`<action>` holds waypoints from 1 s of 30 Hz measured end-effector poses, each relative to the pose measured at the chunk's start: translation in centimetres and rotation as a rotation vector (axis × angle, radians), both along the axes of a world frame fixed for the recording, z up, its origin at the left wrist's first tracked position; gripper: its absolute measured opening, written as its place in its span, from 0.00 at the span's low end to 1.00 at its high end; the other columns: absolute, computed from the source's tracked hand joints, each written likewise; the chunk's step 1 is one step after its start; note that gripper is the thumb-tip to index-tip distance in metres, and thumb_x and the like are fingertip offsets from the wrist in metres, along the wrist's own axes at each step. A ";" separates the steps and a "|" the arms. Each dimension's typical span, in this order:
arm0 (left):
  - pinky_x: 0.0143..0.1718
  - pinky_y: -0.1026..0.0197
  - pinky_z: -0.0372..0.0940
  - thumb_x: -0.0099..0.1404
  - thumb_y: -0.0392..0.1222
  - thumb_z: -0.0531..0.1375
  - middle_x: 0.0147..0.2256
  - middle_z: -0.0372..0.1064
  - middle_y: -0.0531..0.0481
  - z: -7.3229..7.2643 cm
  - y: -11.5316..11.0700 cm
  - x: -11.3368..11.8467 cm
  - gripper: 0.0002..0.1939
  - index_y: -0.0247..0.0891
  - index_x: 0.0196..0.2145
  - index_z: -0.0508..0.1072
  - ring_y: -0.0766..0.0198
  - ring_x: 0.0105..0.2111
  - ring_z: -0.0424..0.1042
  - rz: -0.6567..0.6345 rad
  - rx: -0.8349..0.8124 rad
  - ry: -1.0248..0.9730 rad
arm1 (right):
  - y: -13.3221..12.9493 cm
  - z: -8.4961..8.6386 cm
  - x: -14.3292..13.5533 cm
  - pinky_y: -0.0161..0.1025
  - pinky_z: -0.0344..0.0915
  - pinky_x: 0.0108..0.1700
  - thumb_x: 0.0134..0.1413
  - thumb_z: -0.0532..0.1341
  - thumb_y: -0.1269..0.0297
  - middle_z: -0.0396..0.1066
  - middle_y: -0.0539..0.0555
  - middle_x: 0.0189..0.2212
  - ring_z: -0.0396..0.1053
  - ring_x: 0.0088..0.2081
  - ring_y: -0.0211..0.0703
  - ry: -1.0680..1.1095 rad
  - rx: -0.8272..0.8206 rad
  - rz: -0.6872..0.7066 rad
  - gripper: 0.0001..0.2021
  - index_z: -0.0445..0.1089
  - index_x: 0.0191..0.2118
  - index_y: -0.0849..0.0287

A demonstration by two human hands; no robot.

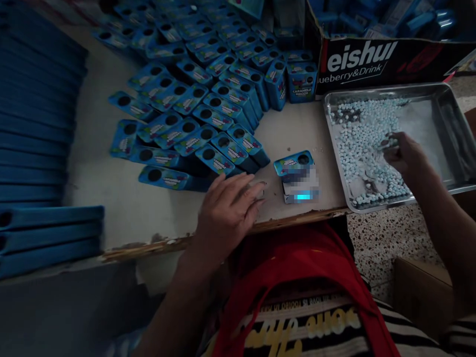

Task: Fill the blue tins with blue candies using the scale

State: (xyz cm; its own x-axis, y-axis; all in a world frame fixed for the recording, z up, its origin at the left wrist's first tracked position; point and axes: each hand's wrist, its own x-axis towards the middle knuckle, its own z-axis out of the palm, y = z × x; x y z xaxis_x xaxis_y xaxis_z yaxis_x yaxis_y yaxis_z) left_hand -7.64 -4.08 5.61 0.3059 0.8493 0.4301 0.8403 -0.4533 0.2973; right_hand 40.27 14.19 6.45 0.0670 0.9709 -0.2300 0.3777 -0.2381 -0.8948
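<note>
My left hand (228,210) rests palm down at the table's front edge, its fingers stretched out and apart. Just beyond its fingertips stand the nearest blue candy tins (214,159), each with a dark round spot on its top. To its right, one blue tin (294,163) sits by itself with a pixelated, blurred patch on its front side. My right hand (405,153) is over a metal tray (336,148), its fingers pinched together on some small candies. Many pale blue and white round candies (366,129) lie scattered in the tray's left half.
Many more blue tins (223,64) stand in rows toward the back. Stacked long blue packs (40,114) line the left side. A black printed carton (357,59) holding blue packages is behind the tray. A brown cardboard box (422,287) is on the speckled floor.
</note>
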 end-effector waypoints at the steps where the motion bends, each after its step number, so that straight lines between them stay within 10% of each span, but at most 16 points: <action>1: 0.73 0.34 0.71 0.77 0.36 0.68 0.61 0.81 0.42 -0.3 -0.1 -0.1 0.20 0.49 0.63 0.78 0.46 0.60 0.83 0.014 0.005 -0.019 | 0.0 0.5 0.0 0.38 0.52 0.24 0.65 0.65 0.50 0.66 0.48 0.25 0.52 0.23 0.40 0.090 -0.062 -0.034 0.12 0.67 0.35 0.50; 5: 0.74 0.38 0.71 0.78 0.37 0.67 0.56 0.84 0.44 -0.4 -0.5 0.1 0.18 0.47 0.62 0.79 0.49 0.57 0.84 0.058 0.084 -0.063 | -1.8 1.7 -1.6 0.29 0.63 0.24 0.59 0.73 0.64 0.74 0.51 0.32 0.61 0.25 0.33 0.467 -0.306 -0.179 0.09 0.71 0.35 0.55; 13: 0.76 0.35 0.68 0.77 0.35 0.69 0.59 0.82 0.44 0.3 0.3 0.3 0.22 0.50 0.64 0.79 0.46 0.62 0.82 0.074 0.185 -0.016 | -4.4 2.2 -4.5 0.24 0.65 0.23 0.60 0.77 0.70 0.74 0.51 0.30 0.66 0.26 0.31 0.403 -0.292 -0.213 0.10 0.77 0.32 0.58; 30: 0.74 0.31 0.71 0.77 0.40 0.71 0.66 0.75 0.37 -1.0 -0.9 -1.2 0.26 0.45 0.69 0.74 0.40 0.70 0.76 0.052 0.137 -0.047 | -3.9 9.6 -16.6 0.34 0.81 0.41 0.54 0.81 0.71 0.79 0.51 0.33 0.80 0.35 0.38 0.478 -0.346 0.352 0.12 0.80 0.41 0.60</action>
State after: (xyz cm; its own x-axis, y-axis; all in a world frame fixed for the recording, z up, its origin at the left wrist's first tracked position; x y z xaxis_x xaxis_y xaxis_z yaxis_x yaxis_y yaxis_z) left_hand -8.79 -4.98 4.60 0.2399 0.7955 0.5564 0.8501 -0.4489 0.2753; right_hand 23.67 10.33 16.02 -0.4249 0.7814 -0.4570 0.0672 -0.4762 -0.8767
